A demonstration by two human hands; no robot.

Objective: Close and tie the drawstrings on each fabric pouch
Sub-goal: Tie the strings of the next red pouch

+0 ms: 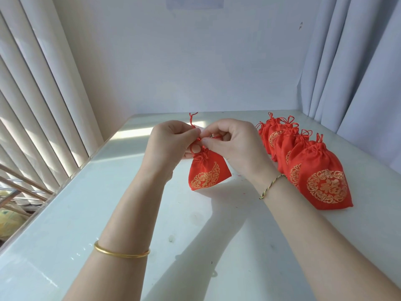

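- Centrally, at mid-frame, a red pouch with gold print is held up by its gathered neck, its lower edge just above or touching the white desk; which of the two cannot be told.
- Left hand: grip pinched together on the red drawstring at the pouch neck; a cord end loops upward above the fingers.
- Right hand: grip likewise clamped on the drawstring, thumb and forefinger meeting those of the left hand directly over the neck.
- Right of centre: a row of red pouches with cinched, knotted tops lies on the desk, running toward the upper right; the nearest one shows a round gold emblem.
- Left forearm bears a gold bangle; right wrist a thin braided cord bracelet.
- Left edge: vertical blinds; upper right: pale curtains.
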